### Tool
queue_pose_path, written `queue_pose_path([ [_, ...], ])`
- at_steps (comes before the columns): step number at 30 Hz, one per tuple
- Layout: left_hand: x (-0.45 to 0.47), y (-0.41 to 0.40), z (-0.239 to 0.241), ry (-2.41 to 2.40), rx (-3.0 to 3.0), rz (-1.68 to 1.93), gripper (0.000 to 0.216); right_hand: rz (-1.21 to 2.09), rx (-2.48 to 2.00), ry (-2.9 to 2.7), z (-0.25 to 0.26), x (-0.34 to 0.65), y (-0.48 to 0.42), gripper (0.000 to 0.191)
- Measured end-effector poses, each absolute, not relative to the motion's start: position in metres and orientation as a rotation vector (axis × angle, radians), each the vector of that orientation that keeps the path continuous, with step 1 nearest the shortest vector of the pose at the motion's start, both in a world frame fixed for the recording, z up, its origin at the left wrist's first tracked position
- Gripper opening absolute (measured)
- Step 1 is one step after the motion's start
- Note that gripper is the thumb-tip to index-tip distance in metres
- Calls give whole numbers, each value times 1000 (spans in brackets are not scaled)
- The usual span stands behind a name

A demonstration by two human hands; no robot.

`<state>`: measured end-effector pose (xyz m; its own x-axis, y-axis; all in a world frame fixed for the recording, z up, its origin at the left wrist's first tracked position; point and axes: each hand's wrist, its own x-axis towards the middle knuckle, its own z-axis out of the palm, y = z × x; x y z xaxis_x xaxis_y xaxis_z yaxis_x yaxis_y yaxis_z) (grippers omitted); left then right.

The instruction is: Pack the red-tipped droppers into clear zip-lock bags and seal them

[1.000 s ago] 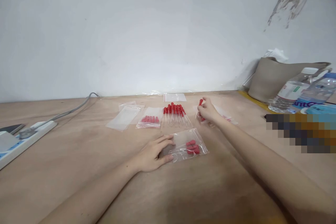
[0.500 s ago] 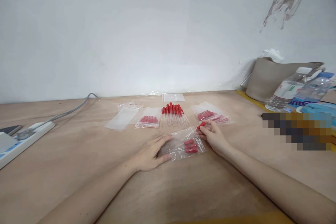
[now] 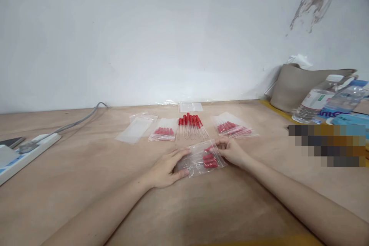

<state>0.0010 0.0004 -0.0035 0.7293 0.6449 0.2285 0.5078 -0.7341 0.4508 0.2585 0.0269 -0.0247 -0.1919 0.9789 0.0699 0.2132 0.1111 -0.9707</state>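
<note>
A clear zip bag [image 3: 197,165] lies on the table between my hands, with several red-bulbed droppers [image 3: 210,160] inside. My left hand [image 3: 168,167] rests on the bag's left end, thumb and fingers spread apart along its edges. At the bag's right end, my right hand [image 3: 229,150] pinches the red bulb of another dropper [image 3: 208,148], whose thin stem is hard to make out through the plastic. Just behind the bag, a fan of loose red-bulbed droppers [image 3: 188,120] lies with the thin clear stems toward me.
Filled bags of droppers lie left [image 3: 163,131] and right [image 3: 230,127] of the loose ones. Flat bags [image 3: 135,128] sit farther left; another bag [image 3: 190,107] is near the wall. A power strip [image 3: 31,153] is at left, bottles [image 3: 317,100] and a grey-beige container [image 3: 296,84] at right.
My right hand has moved slightly left and down, bringing the pinched dropper from the bag's edge farther into it. My left hand stays put on the bag.
</note>
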Motion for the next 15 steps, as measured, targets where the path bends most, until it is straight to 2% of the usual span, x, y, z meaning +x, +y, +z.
queue_pose_path([
  [4, 1, 1, -4, 886, 2579, 528, 52, 989, -1151, -1853, -20, 257, 23, 24],
  [9, 1, 1, -2, 902, 2568, 511, 46, 1149, -1327, -1852, -2, 270, 26, 21],
  [15, 2, 0, -1, 899, 2521, 538, 29, 441, -1672, -1906, 8, 260, 73, 14],
])
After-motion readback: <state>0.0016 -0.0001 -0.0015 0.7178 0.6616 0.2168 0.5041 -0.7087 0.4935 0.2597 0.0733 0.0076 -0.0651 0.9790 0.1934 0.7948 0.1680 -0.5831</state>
